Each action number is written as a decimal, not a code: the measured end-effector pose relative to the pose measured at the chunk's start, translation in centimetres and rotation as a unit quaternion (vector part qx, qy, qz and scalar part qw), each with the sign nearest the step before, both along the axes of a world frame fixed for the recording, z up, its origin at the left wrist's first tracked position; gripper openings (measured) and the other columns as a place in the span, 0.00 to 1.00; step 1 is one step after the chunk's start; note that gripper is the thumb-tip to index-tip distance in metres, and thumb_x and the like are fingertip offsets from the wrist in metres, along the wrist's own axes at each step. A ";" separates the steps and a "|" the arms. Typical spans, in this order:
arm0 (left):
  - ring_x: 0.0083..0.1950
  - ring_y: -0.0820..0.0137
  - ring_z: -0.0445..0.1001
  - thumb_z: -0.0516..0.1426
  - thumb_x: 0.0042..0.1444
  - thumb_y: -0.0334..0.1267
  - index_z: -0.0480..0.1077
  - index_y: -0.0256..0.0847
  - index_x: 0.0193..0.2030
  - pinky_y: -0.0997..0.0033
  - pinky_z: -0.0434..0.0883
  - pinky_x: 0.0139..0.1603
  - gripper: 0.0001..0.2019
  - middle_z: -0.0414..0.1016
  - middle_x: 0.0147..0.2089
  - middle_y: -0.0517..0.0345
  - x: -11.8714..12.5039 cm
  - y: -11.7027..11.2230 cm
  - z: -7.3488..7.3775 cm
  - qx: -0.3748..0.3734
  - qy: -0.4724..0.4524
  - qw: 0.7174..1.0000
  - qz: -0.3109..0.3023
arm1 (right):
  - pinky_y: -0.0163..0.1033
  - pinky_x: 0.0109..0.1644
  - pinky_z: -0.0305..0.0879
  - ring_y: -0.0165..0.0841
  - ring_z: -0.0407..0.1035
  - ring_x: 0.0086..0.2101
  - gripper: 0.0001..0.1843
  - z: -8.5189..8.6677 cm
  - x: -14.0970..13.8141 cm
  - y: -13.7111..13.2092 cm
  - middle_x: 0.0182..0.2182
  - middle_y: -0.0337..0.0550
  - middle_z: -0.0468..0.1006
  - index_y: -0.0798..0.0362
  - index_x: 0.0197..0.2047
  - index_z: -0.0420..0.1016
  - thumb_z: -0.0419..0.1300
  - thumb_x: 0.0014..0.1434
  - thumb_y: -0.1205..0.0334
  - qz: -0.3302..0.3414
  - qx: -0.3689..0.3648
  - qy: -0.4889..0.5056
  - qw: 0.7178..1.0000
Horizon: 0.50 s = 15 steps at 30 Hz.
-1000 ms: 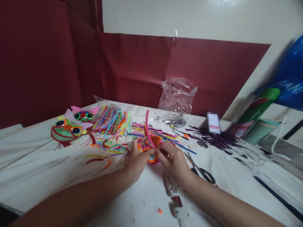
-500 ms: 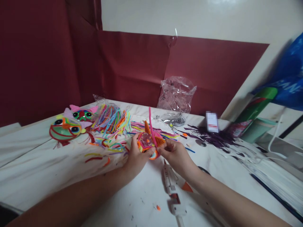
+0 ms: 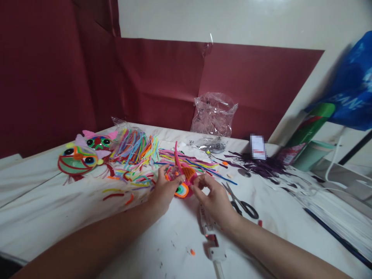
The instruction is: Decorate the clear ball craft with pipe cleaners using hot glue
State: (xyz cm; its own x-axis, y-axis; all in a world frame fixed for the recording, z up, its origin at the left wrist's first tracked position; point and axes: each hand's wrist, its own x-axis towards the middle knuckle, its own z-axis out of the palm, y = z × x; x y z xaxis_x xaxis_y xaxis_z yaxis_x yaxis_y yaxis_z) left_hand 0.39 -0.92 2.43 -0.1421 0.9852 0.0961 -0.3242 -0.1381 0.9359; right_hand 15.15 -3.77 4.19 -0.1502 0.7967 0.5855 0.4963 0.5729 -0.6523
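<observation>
Between my hands is a pink and orange pipe-cleaner craft piece (image 3: 190, 175) with a ringed orange, white and blue-green eye on its lower side. My left hand (image 3: 165, 189) is closed around its left edge, thumb across the front. A pink pipe cleaner (image 3: 178, 158) sticks up from the piece. At the right edge, my right hand (image 3: 213, 195) pinches with thumb and forefinger; the pinched part looks pink, though the fingertips partly cover it. Just below that hand lies a white glue gun (image 3: 216, 254), its front partly hidden. Scissors (image 3: 242, 203) with black handles rest to the right.
Two finished-looking animal faces (image 3: 76, 162) lie at the left. Bundled colourful pipe cleaners (image 3: 135, 145) and loose strips spread behind my hands. Farther back are a clear plastic bag (image 3: 215, 116) and dark purple strands (image 3: 264, 166). A green box (image 3: 314, 124) stands at the right.
The craft piece has been turned and lowered slightly, so its ringed eye shows more. The upright pink pipe cleaner has shifted left. The scissors have come into fuller view beside my right hand.
</observation>
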 end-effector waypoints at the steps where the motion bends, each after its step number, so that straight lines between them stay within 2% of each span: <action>1: 0.40 0.69 0.74 0.64 0.42 0.37 0.61 0.45 0.48 0.68 0.70 0.40 0.26 0.73 0.45 0.56 0.0 0.0 0.1 -0.008 -0.005 1.000 0.004 | 0.36 0.34 0.67 0.32 0.68 0.29 0.03 -0.2 0.3 -0.2 0.28 0.40 0.74 0.52 0.33 0.68 0.55 0.58 0.68 0.003 0.024 -0.009 1.000; 6: 0.40 0.71 0.73 0.64 0.41 0.36 0.61 0.44 0.46 0.70 0.68 0.40 0.25 0.72 0.42 0.59 0.0 0.3 0.1 -0.001 -0.014 1.000 0.010 | 0.41 0.43 0.68 0.36 0.68 0.40 0.11 -0.6 0.8 -0.6 0.38 0.48 0.74 0.52 0.45 0.71 0.51 0.63 0.71 0.059 0.143 -0.103 0.983; 11: 0.41 0.71 0.72 0.63 0.43 0.36 0.61 0.44 0.46 0.71 0.68 0.40 0.23 0.71 0.44 0.58 0.0 0.3 -0.4 0.018 -0.007 1.000 -0.001 | 0.41 0.35 0.67 0.37 0.65 0.35 0.17 -1.2 0.7 0.2 0.34 0.46 0.71 0.50 0.53 0.69 0.49 0.64 0.72 0.059 0.200 -0.157 0.965; 15: 0.42 0.68 0.73 0.65 0.42 0.37 0.62 0.43 0.47 0.69 0.68 0.40 0.24 0.72 0.43 0.57 0.1 0.2 -0.6 0.018 0.008 1.000 0.014 | 0.44 0.36 0.66 0.39 0.63 0.36 0.19 -1.3 1.0 0.7 0.36 0.51 0.70 0.53 0.56 0.67 0.47 0.64 0.73 0.065 0.228 -0.208 0.949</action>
